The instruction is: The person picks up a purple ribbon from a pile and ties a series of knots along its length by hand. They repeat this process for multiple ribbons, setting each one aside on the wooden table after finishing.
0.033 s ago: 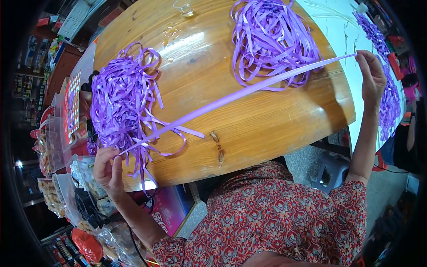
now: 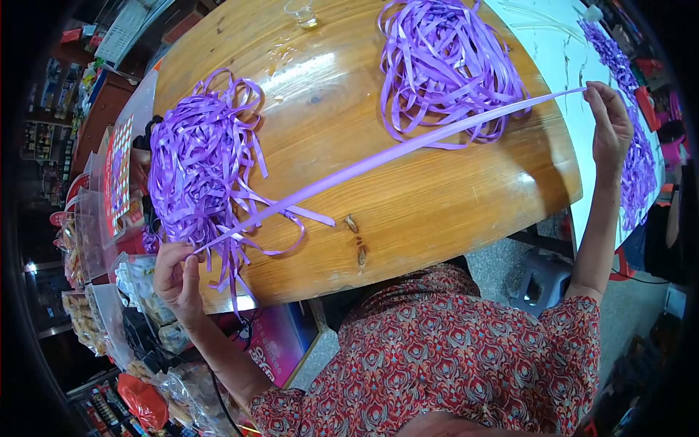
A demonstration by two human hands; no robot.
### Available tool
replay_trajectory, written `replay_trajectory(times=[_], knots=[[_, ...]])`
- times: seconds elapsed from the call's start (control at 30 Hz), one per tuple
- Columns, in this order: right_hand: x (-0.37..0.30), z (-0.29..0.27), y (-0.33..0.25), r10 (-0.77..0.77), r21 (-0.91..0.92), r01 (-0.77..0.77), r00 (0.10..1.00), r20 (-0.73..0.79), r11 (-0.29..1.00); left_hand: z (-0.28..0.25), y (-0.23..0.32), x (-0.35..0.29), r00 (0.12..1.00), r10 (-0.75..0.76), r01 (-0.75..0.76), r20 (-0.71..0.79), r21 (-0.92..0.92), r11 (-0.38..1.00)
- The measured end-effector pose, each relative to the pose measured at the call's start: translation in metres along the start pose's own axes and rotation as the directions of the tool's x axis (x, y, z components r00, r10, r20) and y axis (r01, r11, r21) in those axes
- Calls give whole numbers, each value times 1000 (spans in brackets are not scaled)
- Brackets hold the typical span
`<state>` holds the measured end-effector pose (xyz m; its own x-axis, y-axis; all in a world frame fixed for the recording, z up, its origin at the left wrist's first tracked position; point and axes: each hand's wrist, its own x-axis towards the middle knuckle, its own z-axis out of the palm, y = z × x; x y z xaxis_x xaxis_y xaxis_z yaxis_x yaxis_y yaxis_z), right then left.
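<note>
A purple ribbon (image 2: 364,164) is stretched taut across the wooden table (image 2: 437,211), from low on the left to high on the right. My left hand (image 2: 177,280) pinches its lower end beside a tangled heap of purple ribbon (image 2: 191,156). Far to the right, my right hand (image 2: 610,127) pinches the other end, raised past the table's right edge. Behind the stretched strip lies a second, looser pile of purple ribbon (image 2: 451,65). Loose ribbon tails from the left heap hang over the near table edge.
A small clear cup (image 2: 301,13) stands at the far side. To the right is a white marbled table (image 2: 530,28) with more purple strands (image 2: 635,164). A grey stool (image 2: 540,282) stands below. Bagged goods (image 2: 145,291) crowd the left side.
My right hand has shifted very slightly to the right, with the ribbon still taut. My left hand and both heaps look the same.
</note>
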<state>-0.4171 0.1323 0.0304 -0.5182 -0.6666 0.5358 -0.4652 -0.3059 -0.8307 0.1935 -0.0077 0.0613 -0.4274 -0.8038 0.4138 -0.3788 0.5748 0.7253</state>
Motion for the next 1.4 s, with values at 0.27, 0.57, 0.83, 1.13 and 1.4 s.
replay_trajectory(times=[0.27,0.57,0.83,1.13,1.4], knots=[[13,-21,36,186,346,-153,981,-62,926,-5,-32,-16,973,-189,154,-132,-238,959],[33,-27,69,351,826,-392,901,255,405,32,-47,4,908,-348,-133,-233,-948,288],[37,5,54,285,887,-438,877,386,145,50,-30,25,952,-280,-222,-122,-907,-357],[38,28,24,195,909,-416,894,404,20,103,16,28,831,-548,77,-94,-957,280],[-30,177,-75,94,377,-296,877,470,878,135,49,27,855,-516,241,45,-916,320]])
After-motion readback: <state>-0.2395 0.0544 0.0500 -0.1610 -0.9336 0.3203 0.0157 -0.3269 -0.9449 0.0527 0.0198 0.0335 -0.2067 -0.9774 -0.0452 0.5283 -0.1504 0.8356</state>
